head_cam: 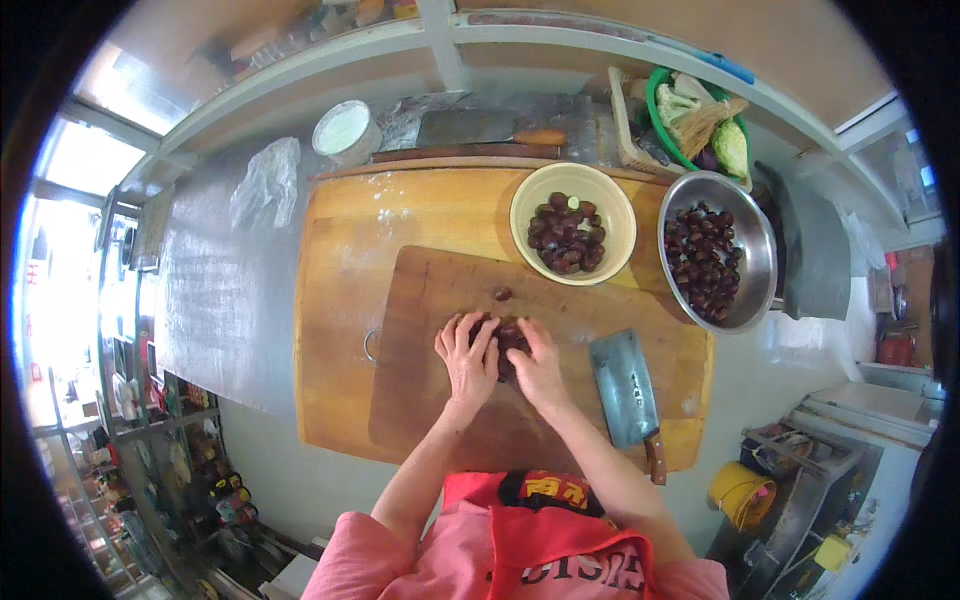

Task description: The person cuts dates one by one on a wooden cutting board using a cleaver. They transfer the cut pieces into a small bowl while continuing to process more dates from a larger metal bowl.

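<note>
My left hand (pixel 469 360) and my right hand (pixel 534 364) are cupped around a small cluster of dark brown chestnuts (pixel 510 330) on a brown wooden cutting board (pixel 427 300). Their fingers and thumbs curl in from both sides and partly hide the nuts. One loose chestnut (pixel 503 295) lies just beyond the fingertips. To the right of my right hand, a Chinese cleaver (pixel 622 390) rests flat on the board, its wooden handle (pixel 655 457) towards me. Past the board stands a cream bowl (pixel 521 225) holding chestnuts and a few pale peeled pieces.
A steel bowl (pixel 757 247) of chestnuts is at the right. A second cleaver (pixel 465 127) and a rolling pin (pixel 465 153) lie behind the wooden worktop (pixel 337 300). Near them are a white tub (pixel 346 135), a plastic bag (pixel 270 187) and a green basket (pixel 655 112) of vegetables.
</note>
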Tool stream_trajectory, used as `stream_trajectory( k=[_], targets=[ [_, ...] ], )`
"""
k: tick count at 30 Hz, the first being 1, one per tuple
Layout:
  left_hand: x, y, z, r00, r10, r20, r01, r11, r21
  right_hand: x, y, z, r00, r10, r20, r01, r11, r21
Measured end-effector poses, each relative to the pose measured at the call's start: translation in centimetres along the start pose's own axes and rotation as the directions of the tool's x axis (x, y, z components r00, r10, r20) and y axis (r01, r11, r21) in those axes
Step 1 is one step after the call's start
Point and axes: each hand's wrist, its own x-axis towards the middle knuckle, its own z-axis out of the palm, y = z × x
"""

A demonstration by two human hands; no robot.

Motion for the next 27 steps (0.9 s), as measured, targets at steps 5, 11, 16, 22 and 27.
stream_trajectory(
  k=[5,11,16,22,27],
  targets=[
    [0.9,-2.3,-1.0,0.996,-0.088,-0.032,0.086,0.994,-0.062,-2.6,1.0,-5.5,0.999,-0.014,-0.033,0.013,1.000,-0.023],
    [1.8,-2.1,-2.4,0.995,-0.089,-0.050,0.083,0.990,-0.117,-9.4,4.5,-13.4,0.947,-0.121,-0.298,0.050,0.971,-0.235],
    [5.8,1.4,-0.7,0.991,0.128,-0.025,-0.130,0.975,-0.181,-15.6,7.4,-17.9,0.956,0.110,-0.271,-0.267,0.710,-0.652],
    [12.8,-1.1,2.6,0.965,-0.156,0.208,0.168,0.985,-0.038,-17.4,9.2,-18.1,0.966,0.050,-0.255,-0.217,0.694,-0.687],
    [10.8,-0.2,2.8,0.915,0.073,0.398,-0.076,0.997,-0.007,-15.3,9.8,-19.4,0.952,0.168,-0.256,-0.303,0.631,-0.714]
  ],
)
